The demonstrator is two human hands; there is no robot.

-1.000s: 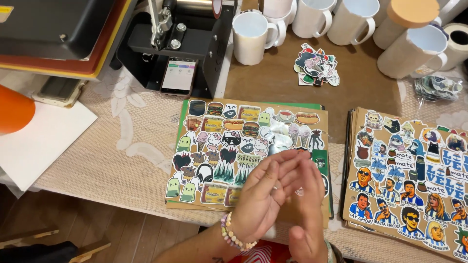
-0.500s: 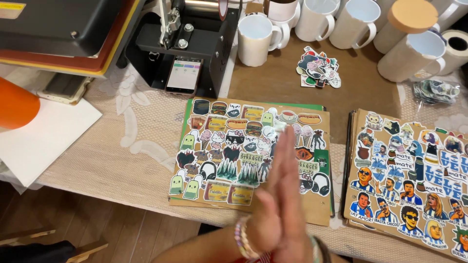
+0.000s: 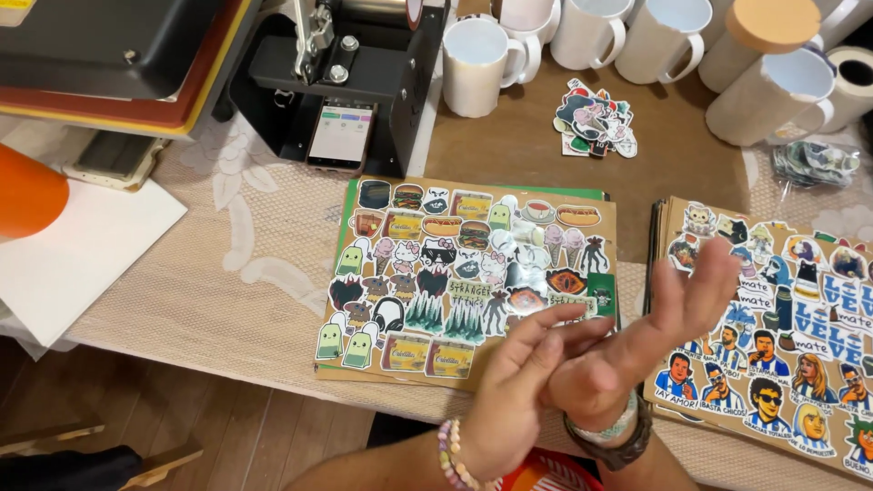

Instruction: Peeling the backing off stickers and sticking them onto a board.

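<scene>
hands: our left hand (image 3: 518, 400) and right hand (image 3: 655, 336) are both open and empty, palms rubbing, lower middle of frame
nearest: the sticker board (image 3: 468, 273) sits just above-left of them, nearer our left hand

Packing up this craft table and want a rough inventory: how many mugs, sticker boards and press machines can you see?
White mugs: 6, some cut off at the top edge
Cardboard sticker boards: 2 stacks
Loose sticker pile: 1
Press machines: 2
Total: 11
Both hands, left hand and right hand, hold nothing.
</scene>
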